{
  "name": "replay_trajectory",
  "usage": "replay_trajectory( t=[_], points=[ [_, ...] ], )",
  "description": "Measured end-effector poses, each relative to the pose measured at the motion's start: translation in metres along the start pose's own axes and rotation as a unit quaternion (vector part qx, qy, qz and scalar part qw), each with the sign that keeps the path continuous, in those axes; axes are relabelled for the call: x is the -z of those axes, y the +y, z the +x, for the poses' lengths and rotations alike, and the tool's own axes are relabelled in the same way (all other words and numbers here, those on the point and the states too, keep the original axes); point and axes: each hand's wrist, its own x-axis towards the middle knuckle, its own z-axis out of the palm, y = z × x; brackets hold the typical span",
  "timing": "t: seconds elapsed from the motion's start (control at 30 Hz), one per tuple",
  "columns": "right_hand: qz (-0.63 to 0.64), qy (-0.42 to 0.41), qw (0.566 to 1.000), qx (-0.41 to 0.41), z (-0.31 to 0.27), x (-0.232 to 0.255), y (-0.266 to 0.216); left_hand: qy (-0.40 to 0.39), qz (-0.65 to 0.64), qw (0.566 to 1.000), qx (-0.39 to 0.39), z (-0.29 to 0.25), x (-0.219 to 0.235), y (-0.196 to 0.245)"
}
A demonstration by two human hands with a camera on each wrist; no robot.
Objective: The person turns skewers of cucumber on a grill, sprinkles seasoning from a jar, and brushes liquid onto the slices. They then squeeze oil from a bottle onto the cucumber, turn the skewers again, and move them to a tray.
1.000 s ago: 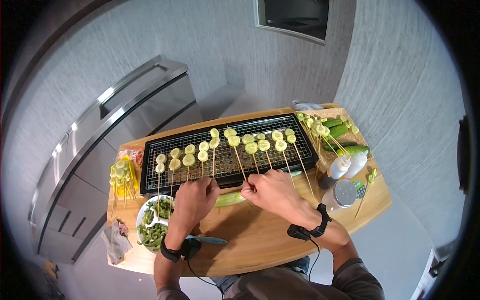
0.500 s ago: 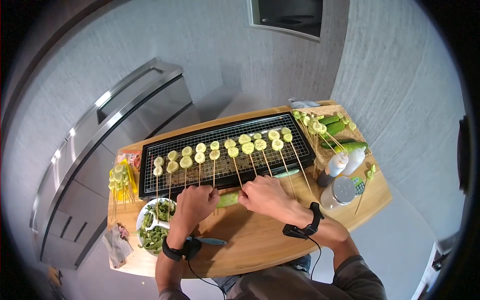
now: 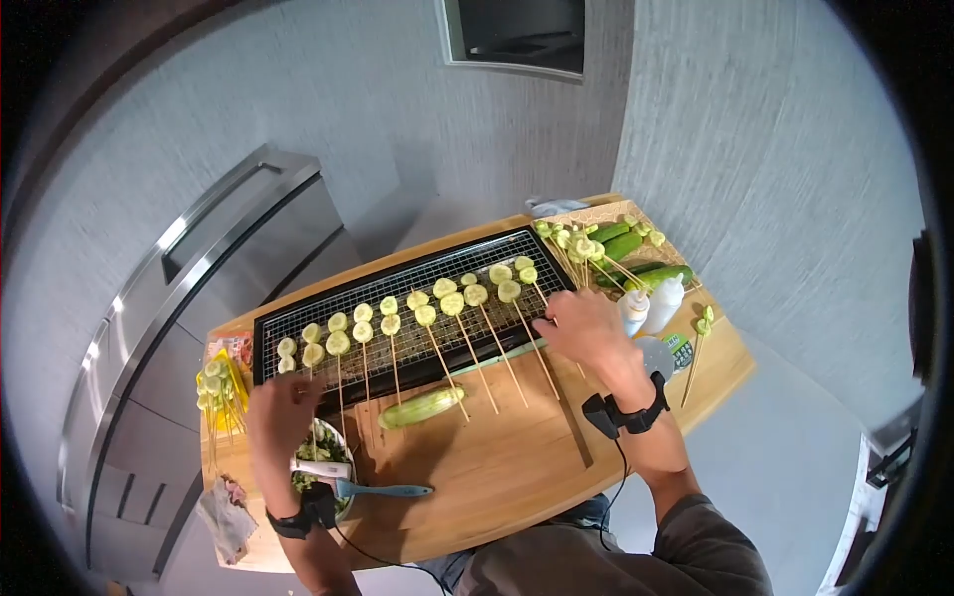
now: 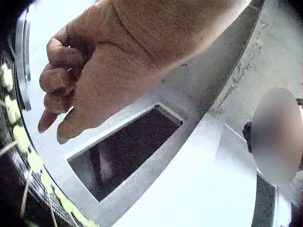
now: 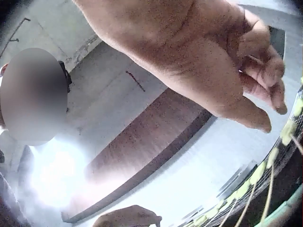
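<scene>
On the black wire-topped grill (image 3: pixel 427 266), a row of cucumber-slice skewers (image 3: pixel 425 316) lies with the sticks pointing toward me. My left hand (image 3: pixel 280 412) is over the grill's near left corner, beside the bowl of chopped greens (image 3: pixel 343 437). Its fingers curl loosely around nothing in the left wrist view. Near the stick of the rightmost skewer (image 3: pixel 528 275) is my right hand (image 3: pixel 593 333); in the right wrist view its thumb stands apart from loosely bent fingers, with no object between them. A pale green cucumber (image 3: pixel 422 407) rests on the table in front of the grill.
Left of the grill, a yellow tray (image 3: pixel 238 375) holds more skewers. A blue brush (image 3: pixel 393 490) lies by the bowl. At right are a board with whole cucumbers (image 3: pixel 621 246) and skewers, a squeeze bottle (image 3: pixel 664 304), a clear jar (image 3: pixel 653 355) and a lone skewer (image 3: pixel 696 363).
Both fists, earlier close together at the skewer sticks by the grill's front edge, have moved apart, left hand leftward, right hand rightward. Their fingers have loosened. The head view has turned rightward.
</scene>
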Motion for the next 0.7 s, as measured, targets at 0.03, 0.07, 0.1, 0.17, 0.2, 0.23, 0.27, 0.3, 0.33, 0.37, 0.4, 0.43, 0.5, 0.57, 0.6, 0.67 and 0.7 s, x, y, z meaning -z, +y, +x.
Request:
replay_trajectory(
  t=[0.03, 0.07, 0.1, 0.17, 0.2, 0.23, 0.27, 0.3, 0.33, 0.37, 0.4, 0.43, 0.5, 0.57, 0.6, 0.67, 0.7],
  points=[
    [0.001, 0.0, 1.0, 0.002, -0.002, -0.001, 0.006, 0.038, 0.008, 0.999, 0.017, 0.0, 0.004, -0.015],
    [-0.003, -0.005, 1.0, -0.004, -0.005, -0.003, 0.01, 0.076, 0.018, 0.996, 0.036, 0.0, 0.007, -0.027],
    [-0.006, -0.011, 1.0, -0.007, -0.007, -0.005, 0.013, 0.077, 0.021, 0.996, 0.041, -0.001, 0.012, -0.037],
    [-0.009, -0.045, 0.999, -0.013, -0.007, -0.009, 0.018, 0.038, 0.058, 0.995, 0.078, -0.007, 0.022, -0.052],
    [0.002, -0.036, 0.999, -0.022, -0.01, -0.014, 0.023, 0.012, 0.084, 0.991, 0.107, -0.007, 0.025, -0.052],
    [0.013, -0.028, 0.999, -0.031, -0.011, -0.019, 0.023, 0.014, 0.09, 0.989, 0.116, -0.008, 0.026, -0.058],
    [0.027, -0.046, 0.997, -0.059, -0.013, -0.012, 0.015, -0.016, 0.093, 0.988, 0.125, -0.008, 0.021, -0.067],
    [0.029, -0.049, 0.997, -0.052, -0.012, -0.014, 0.014, -0.046, 0.094, 0.985, 0.133, -0.006, 0.017, -0.074],
    [0.036, -0.046, 0.996, -0.064, -0.012, -0.015, 0.016, -0.091, 0.072, 0.982, 0.149, -0.002, 0.016, -0.077],
    [0.043, -0.044, 0.995, -0.079, -0.012, -0.017, 0.019, -0.091, 0.075, 0.981, 0.151, -0.001, 0.016, -0.078],
    [0.046, -0.045, 0.996, -0.069, -0.011, -0.016, 0.023, -0.117, 0.046, 0.978, 0.164, 0.0, 0.014, -0.076],
    [0.043, -0.047, 0.995, -0.075, -0.01, -0.021, 0.027, -0.147, 0.015, 0.974, 0.173, 0.003, 0.009, -0.073],
    [0.071, 0.003, 0.996, -0.045, -0.009, -0.031, 0.037, -0.161, 0.025, 0.973, 0.163, 0.007, 0.0, -0.076],
    [0.079, 0.014, 0.996, -0.029, -0.013, -0.026, 0.033, -0.174, 0.055, 0.971, 0.156, 0.012, -0.002, -0.075],
    [0.074, 0.008, 0.997, -0.027, -0.013, -0.026, 0.032, -0.191, 0.056, 0.969, 0.148, 0.014, -0.001, -0.073],
    [0.07, 0.001, 0.997, -0.031, -0.013, -0.031, 0.035, -0.2, 0.033, 0.968, 0.148, 0.014, -0.001, -0.07],
    [0.077, 0.018, 0.997, -0.024, -0.012, -0.036, 0.037, -0.206, 0.01, 0.966, 0.154, 0.014, 0.0, -0.069]
  ],
)
